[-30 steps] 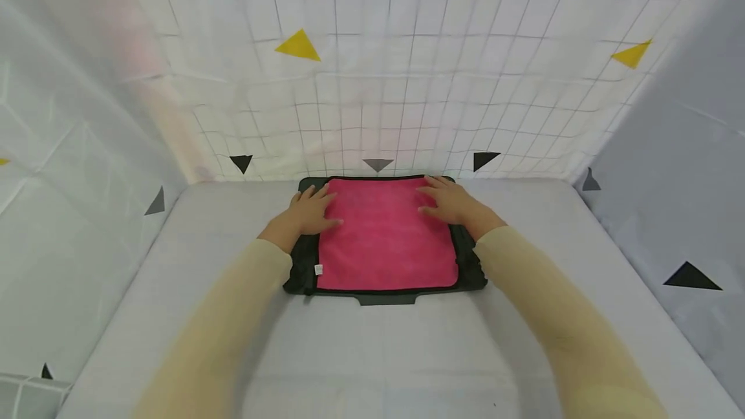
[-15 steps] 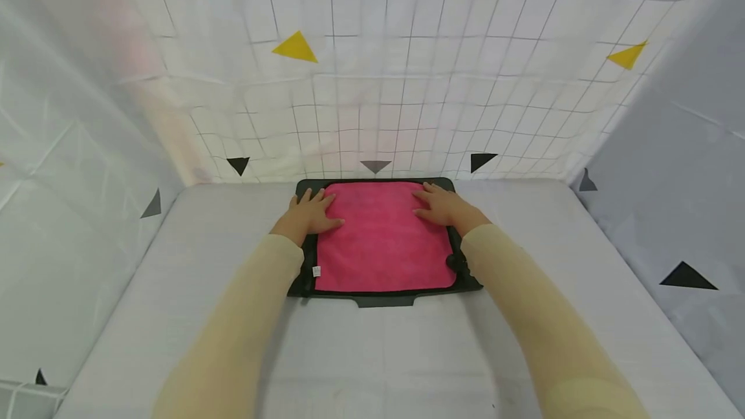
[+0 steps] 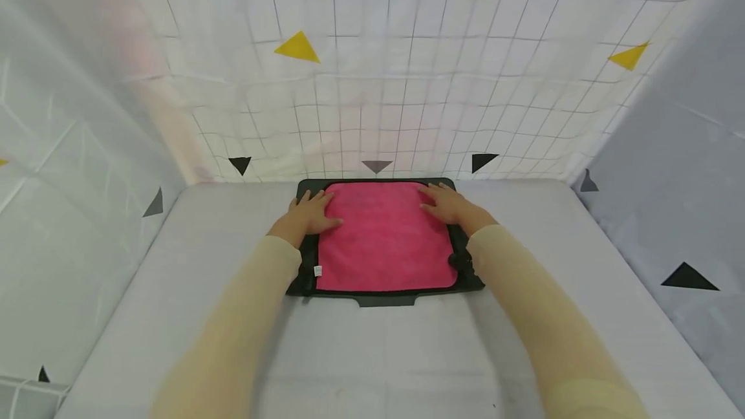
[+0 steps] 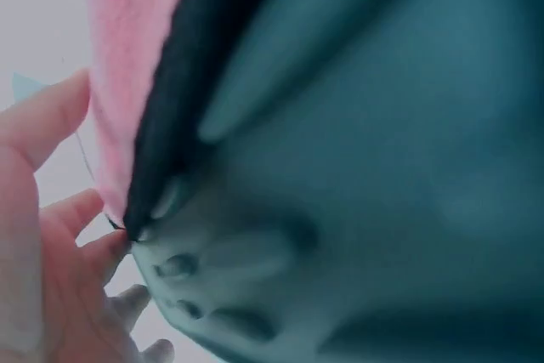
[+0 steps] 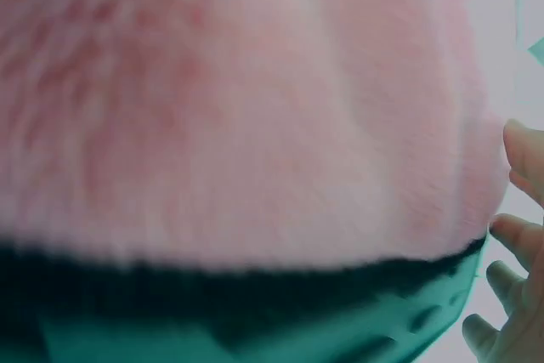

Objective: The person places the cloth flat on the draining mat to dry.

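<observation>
A pink plush cloth (image 3: 384, 241) with a black edge lies flat on a dark board (image 3: 387, 301) with rounded corners. My left hand (image 3: 305, 214) rests with fingers spread at the cloth's far left corner, its thumb reaching over the pink. At the far right corner, my right hand (image 3: 447, 204) touches the cloth with its fingers extended. In the left wrist view, the left fingertips meet the cloth's black edge (image 4: 161, 116) and the board's rim. The right wrist view shows the right fingers along the cloth's far border. Neither hand grips anything.
A small white tag (image 3: 317, 271) sits on the cloth's left edge. Near the right sleeve is a dark round lump (image 3: 456, 260). The white table (image 3: 372, 354) meets a gridded white curtain (image 3: 372, 83) just behind the board; more sheeting hangs at both sides.
Both forearms have shifted slightly inward since a second ago, uncovering the dark lump on the right side. The hands stay at the far corners; cloth and board lie the same.
</observation>
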The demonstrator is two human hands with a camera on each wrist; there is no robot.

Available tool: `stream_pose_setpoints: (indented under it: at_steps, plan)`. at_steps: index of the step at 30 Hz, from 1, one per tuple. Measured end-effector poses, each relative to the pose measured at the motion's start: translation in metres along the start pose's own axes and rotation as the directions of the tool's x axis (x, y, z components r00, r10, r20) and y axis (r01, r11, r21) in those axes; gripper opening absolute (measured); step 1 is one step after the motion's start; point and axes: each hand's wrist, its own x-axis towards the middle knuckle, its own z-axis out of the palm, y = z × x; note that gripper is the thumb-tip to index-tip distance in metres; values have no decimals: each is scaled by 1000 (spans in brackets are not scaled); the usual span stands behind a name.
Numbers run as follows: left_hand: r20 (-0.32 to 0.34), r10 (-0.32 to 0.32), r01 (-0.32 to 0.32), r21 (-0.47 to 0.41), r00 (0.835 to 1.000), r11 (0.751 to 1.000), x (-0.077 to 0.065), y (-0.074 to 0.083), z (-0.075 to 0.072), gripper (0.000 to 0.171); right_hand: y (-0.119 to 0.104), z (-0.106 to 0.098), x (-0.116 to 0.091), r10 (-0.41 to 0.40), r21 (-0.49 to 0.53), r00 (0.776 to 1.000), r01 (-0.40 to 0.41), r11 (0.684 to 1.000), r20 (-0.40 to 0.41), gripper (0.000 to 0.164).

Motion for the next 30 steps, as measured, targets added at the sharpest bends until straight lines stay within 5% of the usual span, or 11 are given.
stream_pose_setpoints:
  at_steps: [4,10,19,30]
  plan:
    - [27,20,-22,49,999,999,-10,-6,0,83,-1,-2,-11,-37,-30,999,36,999,-22,60]
    - [101,11,-18,67,995,998,-20,-16,3,89,8,1,-26,-4,-93,998,10,996,61,65]
    - [56,37,-42,83,998,996,-27,-23,6,90,21,4,-33,47,-19,996,-46,999,77,66]
    - [37,94,-96,66,995,993,-55,-30,8,93,10,-3,-63,-30,47,998,28,998,53,83]
